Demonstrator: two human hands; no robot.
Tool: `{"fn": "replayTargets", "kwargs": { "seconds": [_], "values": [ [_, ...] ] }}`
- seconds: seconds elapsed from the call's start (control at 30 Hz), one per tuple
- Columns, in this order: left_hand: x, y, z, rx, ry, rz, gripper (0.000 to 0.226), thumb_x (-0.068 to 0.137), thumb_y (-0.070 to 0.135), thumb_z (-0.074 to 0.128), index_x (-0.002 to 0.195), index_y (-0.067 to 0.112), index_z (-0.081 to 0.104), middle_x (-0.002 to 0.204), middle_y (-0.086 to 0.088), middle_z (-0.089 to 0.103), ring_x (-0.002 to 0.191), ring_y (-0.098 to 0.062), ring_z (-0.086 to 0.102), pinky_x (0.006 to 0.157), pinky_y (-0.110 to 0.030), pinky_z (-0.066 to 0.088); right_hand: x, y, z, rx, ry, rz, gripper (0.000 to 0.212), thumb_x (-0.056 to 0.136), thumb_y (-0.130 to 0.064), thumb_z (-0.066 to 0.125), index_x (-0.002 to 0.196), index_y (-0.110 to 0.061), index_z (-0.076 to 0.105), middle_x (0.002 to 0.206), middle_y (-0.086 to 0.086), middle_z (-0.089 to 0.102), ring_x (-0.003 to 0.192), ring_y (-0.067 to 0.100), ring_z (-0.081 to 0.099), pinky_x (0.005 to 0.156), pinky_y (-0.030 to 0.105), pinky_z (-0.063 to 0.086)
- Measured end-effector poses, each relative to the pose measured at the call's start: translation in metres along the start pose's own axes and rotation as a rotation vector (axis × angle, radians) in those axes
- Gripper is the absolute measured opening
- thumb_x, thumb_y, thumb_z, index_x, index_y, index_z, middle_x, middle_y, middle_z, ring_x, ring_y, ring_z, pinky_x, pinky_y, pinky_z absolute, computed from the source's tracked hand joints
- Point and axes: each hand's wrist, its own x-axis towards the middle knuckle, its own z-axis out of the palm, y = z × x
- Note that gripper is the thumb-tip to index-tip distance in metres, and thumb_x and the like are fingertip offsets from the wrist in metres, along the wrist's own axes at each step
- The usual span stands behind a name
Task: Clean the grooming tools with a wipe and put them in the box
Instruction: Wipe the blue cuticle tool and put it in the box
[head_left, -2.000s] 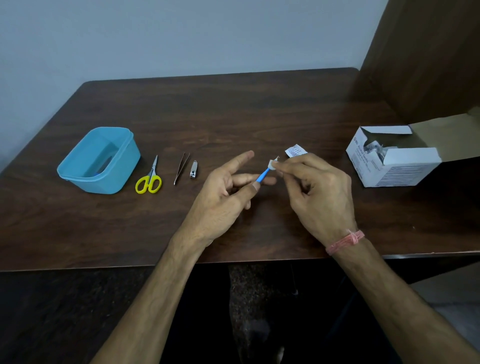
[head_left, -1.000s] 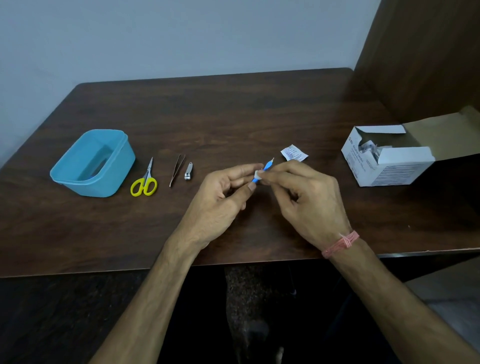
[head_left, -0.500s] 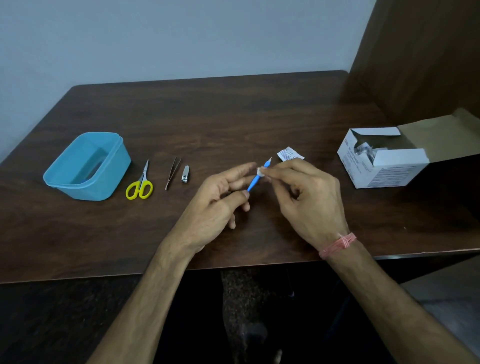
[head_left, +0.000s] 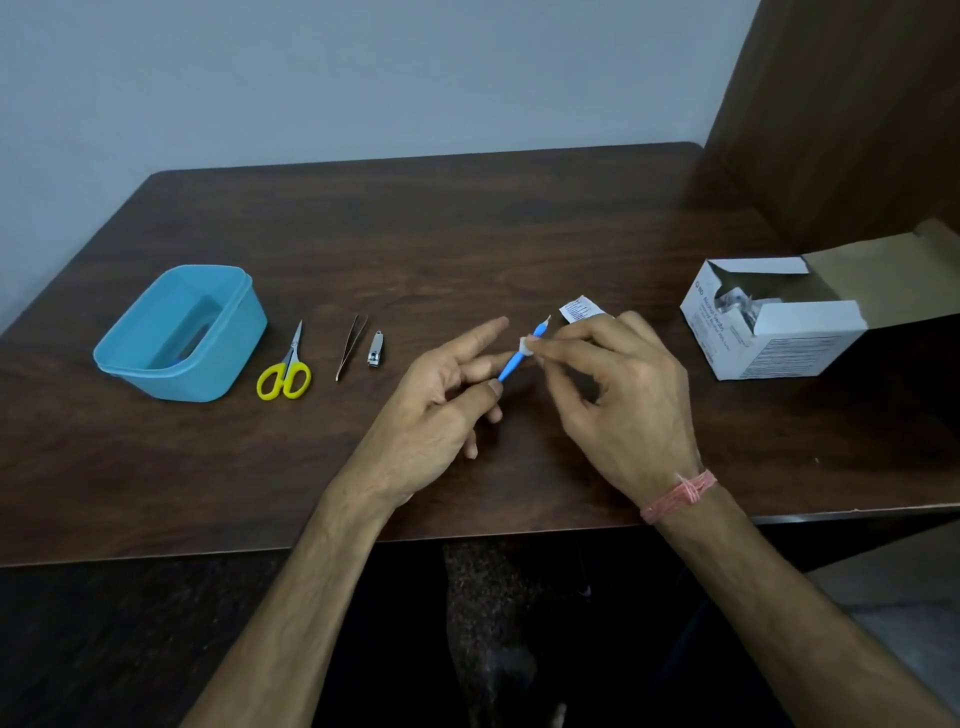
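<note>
1. Over the middle of the worktop (head_left: 467, 223), I see the left hand (head_left: 441, 400) pinching the lower end of the blue stick tool (head_left: 511, 366) between thumb and a bent finger, its index finger stretched out straight.
2. My read of the change: a second ago the wipe (head_left: 525, 345) sat low on the handle near the left fingers; now the right hand (head_left: 613, 389), its grip closed on the wipe, has slid it up toward the pointed tip. I judge this tool nearly cleaned.
3. Left of the hands, the nail clipper (head_left: 375, 349), tweezers (head_left: 351, 345) and yellow scissors (head_left: 285, 371) lie in a row, apart from one another and untouched, so most of the task remains.
4. Beyond the scissors stands the blue box (head_left: 228, 332); something blue shows at its bottom, though I cannot tell what.
5. A torn wrapper (head_left: 579, 309) lies just behind the right hand, and the open carton of swabs (head_left: 779, 343) stands well to the right. Nothing blocks the way to the box.
</note>
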Motion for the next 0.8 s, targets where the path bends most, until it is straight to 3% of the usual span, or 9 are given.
{"fn": "replayTargets", "kwargs": {
  "seconds": [0.23, 0.4, 0.57, 0.7, 0.8],
  "values": [
    [-0.0002, 0.0028, 0.0006, -0.002, -0.015, 0.003, 0.066, 0.111, -0.006, 0.054, 0.17, 0.019, 0.04, 0.139, 0.013, 0.077, 0.08, -0.006, 0.06, 0.048, -0.02, 0.05, -0.0026, -0.005, -0.002, 0.06, -0.05, -0.093, 0.019, 0.102, -0.019, 0.075, 0.115, -0.025, 0.087, 0.105, -0.011, 0.077, 0.092, 0.019, 0.068, 0.073, 0.042, 0.059],
    [-0.0002, 0.0023, 0.0011, 0.0, -0.018, -0.001, 0.066, 0.111, -0.006, 0.055, 0.171, 0.018, 0.04, 0.142, 0.011, 0.076, 0.079, -0.003, 0.06, 0.048, -0.02, 0.05, -0.0003, -0.0017, -0.0003, 0.062, -0.007, -0.029, 0.018, 0.103, -0.018, 0.076, 0.117, -0.023, 0.087, 0.105, -0.009, 0.076, 0.093, 0.007, 0.062, 0.079, 0.039, 0.059],
    [-0.0001, 0.0008, -0.0001, 0.004, -0.019, 0.002, 0.064, 0.112, -0.005, 0.054, 0.17, 0.017, 0.04, 0.142, 0.01, 0.076, 0.08, -0.003, 0.061, 0.049, -0.02, 0.051, -0.0026, -0.0017, -0.0019, 0.102, -0.078, -0.097, 0.019, 0.104, -0.014, 0.076, 0.115, -0.025, 0.087, 0.105, -0.01, 0.077, 0.091, 0.018, 0.069, 0.075, 0.041, 0.06],
    [0.0008, 0.0001, 0.0, 0.016, -0.019, 0.003, 0.064, 0.11, -0.007, 0.053, 0.169, 0.017, 0.044, 0.144, 0.011, 0.075, 0.079, -0.003, 0.06, 0.05, -0.02, 0.051, 0.0004, 0.0002, -0.0015, 0.091, -0.016, 0.0, 0.016, 0.102, -0.014, 0.081, 0.111, -0.026, 0.088, 0.102, -0.012, 0.079, 0.084, 0.004, 0.058, 0.074, 0.036, 0.059],
    [0.0007, -0.0003, -0.0002, 0.008, -0.016, 0.004, 0.064, 0.108, -0.01, 0.05, 0.166, 0.017, 0.048, 0.14, 0.011, 0.077, 0.077, -0.004, 0.059, 0.049, -0.02, 0.05, -0.0014, -0.0015, -0.0023, 0.118, -0.025, -0.053, 0.014, 0.102, -0.016, 0.082, 0.11, -0.024, 0.088, 0.1, -0.012, 0.079, 0.083, 0.001, 0.053, 0.073, 0.031, 0.057]
  ]
}}
